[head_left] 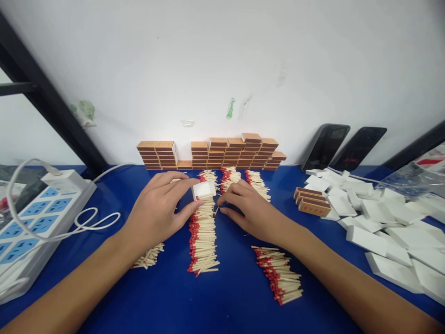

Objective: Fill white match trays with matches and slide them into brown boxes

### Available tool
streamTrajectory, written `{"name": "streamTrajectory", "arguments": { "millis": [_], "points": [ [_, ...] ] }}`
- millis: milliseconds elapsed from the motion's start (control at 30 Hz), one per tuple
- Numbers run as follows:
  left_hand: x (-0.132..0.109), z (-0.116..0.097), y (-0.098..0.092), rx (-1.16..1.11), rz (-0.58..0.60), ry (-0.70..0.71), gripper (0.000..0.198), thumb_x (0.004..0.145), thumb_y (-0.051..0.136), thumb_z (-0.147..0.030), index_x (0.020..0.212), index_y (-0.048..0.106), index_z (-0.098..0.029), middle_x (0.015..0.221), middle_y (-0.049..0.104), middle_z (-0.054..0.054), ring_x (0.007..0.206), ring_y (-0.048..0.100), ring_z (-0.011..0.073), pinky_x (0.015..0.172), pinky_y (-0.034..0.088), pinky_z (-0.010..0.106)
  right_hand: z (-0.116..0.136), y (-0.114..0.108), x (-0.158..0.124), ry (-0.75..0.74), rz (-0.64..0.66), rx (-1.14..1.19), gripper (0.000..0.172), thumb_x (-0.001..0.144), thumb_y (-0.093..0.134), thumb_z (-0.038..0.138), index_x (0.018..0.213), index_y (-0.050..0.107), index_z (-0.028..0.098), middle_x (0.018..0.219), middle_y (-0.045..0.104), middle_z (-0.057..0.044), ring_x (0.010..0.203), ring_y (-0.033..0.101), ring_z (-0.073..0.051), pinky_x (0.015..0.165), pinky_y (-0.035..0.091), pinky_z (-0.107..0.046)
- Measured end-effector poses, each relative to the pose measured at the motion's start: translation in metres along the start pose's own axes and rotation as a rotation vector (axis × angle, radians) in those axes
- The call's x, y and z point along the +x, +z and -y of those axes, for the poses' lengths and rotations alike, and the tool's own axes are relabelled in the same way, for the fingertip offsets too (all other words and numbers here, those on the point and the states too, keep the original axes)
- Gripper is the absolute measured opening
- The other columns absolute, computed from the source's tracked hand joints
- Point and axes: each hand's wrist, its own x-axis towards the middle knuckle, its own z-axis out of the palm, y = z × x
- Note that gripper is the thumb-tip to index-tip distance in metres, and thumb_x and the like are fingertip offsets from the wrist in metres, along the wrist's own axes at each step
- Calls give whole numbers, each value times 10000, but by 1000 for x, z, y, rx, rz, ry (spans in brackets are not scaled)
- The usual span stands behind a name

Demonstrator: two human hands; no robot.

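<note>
Between the thumb and fingers of my left hand point(158, 208) is a small white matchbox tray point(204, 189), held over a long row of red-tipped matches point(203, 236). Just to the right of the tray, my right hand point(248, 206) is closed in a pinch, and a match point(217, 211) shows at its fingertips. Further matches point(230, 175) lie in bunches behind both hands. One pile of matches point(280, 273) lies below my right forearm, and another pile point(151, 256) is partly hidden by my left arm.
Closed matchboxes point(236, 155) stand stacked against the white wall. To the right are several matchbox sleeves point(313, 202) and a heap of white trays point(392, 218). Two phones point(327, 146) lean on the wall. A power strip point(45, 218) with a white cable point(93, 222) lies left.
</note>
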Motion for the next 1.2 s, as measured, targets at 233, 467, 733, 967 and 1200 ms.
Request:
{"name": "streamTrajectory", "arguments": {
  "millis": [233,467,733,967,1200],
  "points": [
    [0,-2,1,-14,5,3,321,969,713,-313,1247,655,-164,1108,769,93,1136,695,271,1001,535,438,2,-11,-3,59,36,21,95,1006,602,209,922,643,193,991,627,-88,1007,523,-243,888,459,-395],
    [-1,-1,0,-12,13,1,313,974,706,-325,1242,655,-172,1112,770,95,1119,698,264,992,540,431,-13,-20,-8,127,72,27,94,1003,615,248,921,645,213,973,649,-67,984,546,-232,849,450,-383],
    [-1,-1,-1,-22,8,4,321,976,699,-316,1257,650,-170,1124,772,104,1129,698,271,982,542,436,-20,-25,-16,140,129,18,154,999,634,258,854,652,207,932,653,-60,910,569,-217,836,441,-382],
    [-1,0,0,-27,18,-9,319,972,705,-321,1251,656,-173,1101,774,93,1121,699,266,982,539,433,-18,-21,-15,158,57,-39,111,982,668,278,904,626,210,944,647,-61,965,554,-234,840,431,-379],
    [0,-1,-1,-32,12,2,311,969,707,-310,1239,657,-165,1101,770,97,1115,696,259,990,539,425,-13,-22,-13,144,124,0,173,1015,589,235,845,603,208,945,649,-70,950,553,-232,838,440,-382]
  ]
}}
